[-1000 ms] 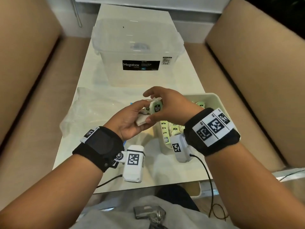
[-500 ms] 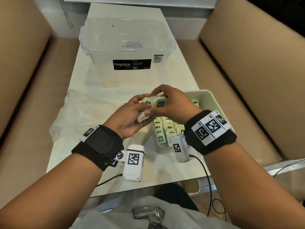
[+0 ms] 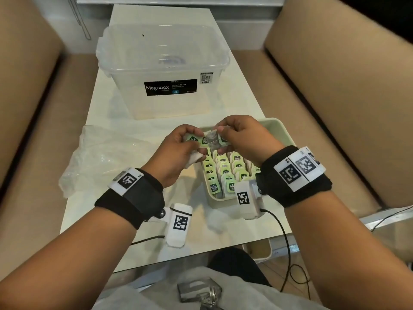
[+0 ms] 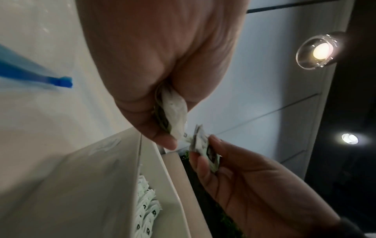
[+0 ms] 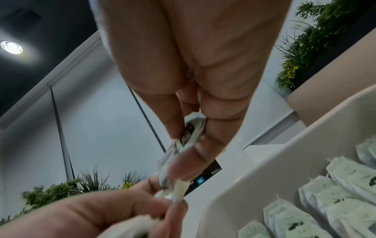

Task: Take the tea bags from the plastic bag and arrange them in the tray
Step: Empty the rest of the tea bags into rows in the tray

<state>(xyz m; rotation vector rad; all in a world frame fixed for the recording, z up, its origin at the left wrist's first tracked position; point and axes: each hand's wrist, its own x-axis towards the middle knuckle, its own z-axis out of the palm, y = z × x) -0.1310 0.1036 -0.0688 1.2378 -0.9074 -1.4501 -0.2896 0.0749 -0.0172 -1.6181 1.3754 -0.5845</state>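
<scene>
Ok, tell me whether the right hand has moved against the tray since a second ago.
Yes. The right hand has drifted rightward, from over the left rim of the tray to above its far end, pinching a tea bag.

right hand [image 3: 243,139] pulling tea bag [image 3: 213,142] free

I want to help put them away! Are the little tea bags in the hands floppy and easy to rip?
Probably floppy: the tea bags bend and bunch between the left hand and right hand. Likely very light, since fingertip pinches hold several. Their thin paper looks tearable, so pull gently. In the tray they stand only by leaning in rows.
</scene>
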